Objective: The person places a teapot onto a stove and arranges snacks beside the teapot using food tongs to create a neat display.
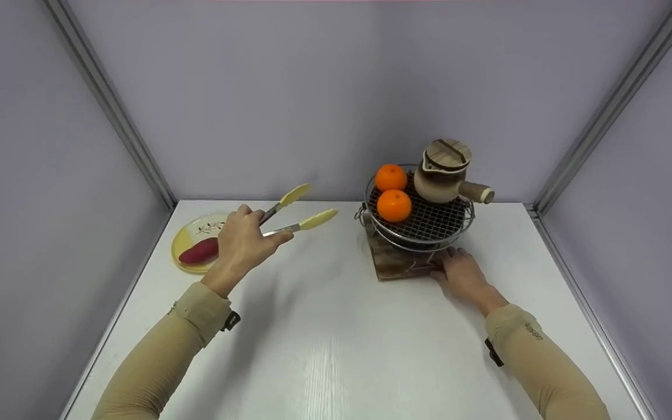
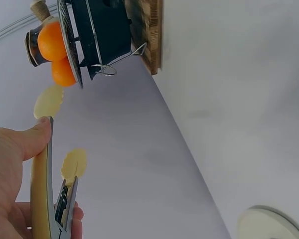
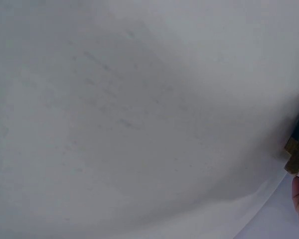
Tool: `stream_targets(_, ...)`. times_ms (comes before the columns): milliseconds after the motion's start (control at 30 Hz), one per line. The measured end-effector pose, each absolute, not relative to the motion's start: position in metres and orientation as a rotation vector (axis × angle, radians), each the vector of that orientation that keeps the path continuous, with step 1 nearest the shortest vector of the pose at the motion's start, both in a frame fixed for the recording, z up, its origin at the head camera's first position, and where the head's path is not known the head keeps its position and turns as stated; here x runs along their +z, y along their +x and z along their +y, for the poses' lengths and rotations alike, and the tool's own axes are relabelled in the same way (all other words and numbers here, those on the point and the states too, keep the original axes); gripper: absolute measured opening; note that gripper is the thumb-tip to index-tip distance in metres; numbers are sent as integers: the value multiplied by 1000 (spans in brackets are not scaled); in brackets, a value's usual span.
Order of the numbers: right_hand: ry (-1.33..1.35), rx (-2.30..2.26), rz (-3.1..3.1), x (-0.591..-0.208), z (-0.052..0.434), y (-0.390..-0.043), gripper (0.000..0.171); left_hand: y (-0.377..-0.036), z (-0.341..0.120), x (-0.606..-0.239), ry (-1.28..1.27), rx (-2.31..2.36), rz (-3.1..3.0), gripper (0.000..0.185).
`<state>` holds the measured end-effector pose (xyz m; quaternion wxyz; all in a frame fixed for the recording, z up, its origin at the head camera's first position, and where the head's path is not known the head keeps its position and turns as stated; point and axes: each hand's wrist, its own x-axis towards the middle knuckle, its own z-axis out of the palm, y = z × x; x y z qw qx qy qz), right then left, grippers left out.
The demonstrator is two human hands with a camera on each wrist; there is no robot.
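Wooden board (image 1: 397, 262) half under stove (image 1: 417, 224)

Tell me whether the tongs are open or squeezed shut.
Open. The left hand grips the tongs by the handles, and the two yellow tips stand apart with nothing between them.

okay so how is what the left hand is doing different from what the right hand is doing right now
The left hand is raised above the table and grips a pair of tongs, their cream tips apart and empty; the right hand holds nothing. The left hand is near the plate with the sweet potato; the right hand rests at the wooden base under the grill. Both arms wear tan sleeves.
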<state>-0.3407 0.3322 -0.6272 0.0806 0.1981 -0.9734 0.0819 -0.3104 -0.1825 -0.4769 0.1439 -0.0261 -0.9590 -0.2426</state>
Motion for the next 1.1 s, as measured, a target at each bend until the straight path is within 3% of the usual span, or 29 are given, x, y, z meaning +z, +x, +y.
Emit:
stream_targets(600, 579, 256, -2944, -622, 330, -339, 58, -303, -220, -508, 49, -716, -2759, 63)
stream_targets(1100, 611, 273, -2906, -623, 330, -338, 59, -297, -249, -518, 134, -689, -2771, 76)
